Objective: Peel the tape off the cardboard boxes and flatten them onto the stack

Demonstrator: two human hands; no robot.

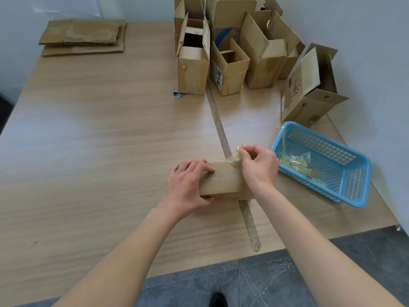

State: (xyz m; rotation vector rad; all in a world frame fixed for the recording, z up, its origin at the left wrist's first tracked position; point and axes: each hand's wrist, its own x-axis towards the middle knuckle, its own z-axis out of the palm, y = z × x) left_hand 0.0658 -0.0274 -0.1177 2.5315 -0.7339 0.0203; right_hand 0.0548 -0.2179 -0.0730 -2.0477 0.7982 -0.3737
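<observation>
While the left hand is clamping the small brown cardboard box near the pale wooden desk's near edge, the right hand is pinching crumpled clear tape at its far right corner; pulling low and steadily should be avoiding tears, with the blue plastic basket just beside for scraps.

Both forearms are bare right up to the frame edge, no sleeves showing. The left hand wears a ring on one finger; the right hand shows no jewellery.
</observation>
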